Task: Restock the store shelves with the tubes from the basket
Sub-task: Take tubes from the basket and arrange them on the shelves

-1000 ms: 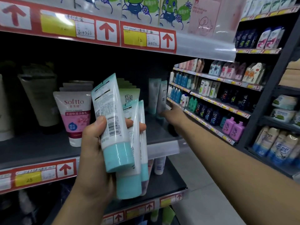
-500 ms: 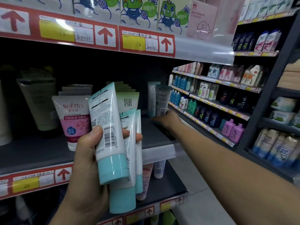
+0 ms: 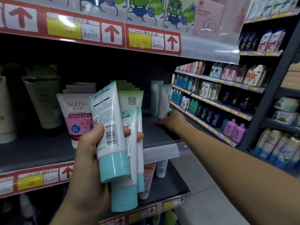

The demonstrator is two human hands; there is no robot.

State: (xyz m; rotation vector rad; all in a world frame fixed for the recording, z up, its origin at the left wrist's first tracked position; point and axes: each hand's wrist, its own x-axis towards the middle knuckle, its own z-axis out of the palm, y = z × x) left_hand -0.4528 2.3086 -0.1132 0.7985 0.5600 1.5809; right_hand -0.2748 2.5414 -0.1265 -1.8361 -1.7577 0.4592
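The left hand (image 3: 90, 153) is raised close in front, thumb and fingers curled in a grip. The right arm (image 3: 227, 159) stretches forward, right hand (image 3: 173, 120) gripping.

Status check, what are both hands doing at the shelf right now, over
Left hand grips a bunch of teal-capped tubes. Right hand holds one tube upright at the shelf end. Nothing blocking.

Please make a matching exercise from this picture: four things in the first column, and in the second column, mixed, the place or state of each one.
1. left hand
2. right hand
3. Softto tube
4. purple bottles

a. stands cap down on the middle shelf
b. on the far shelving to the right
c. holds several teal-capped tubes
d. at the base of a pale tube on the shelf

Pairs: 1-c, 2-d, 3-a, 4-b
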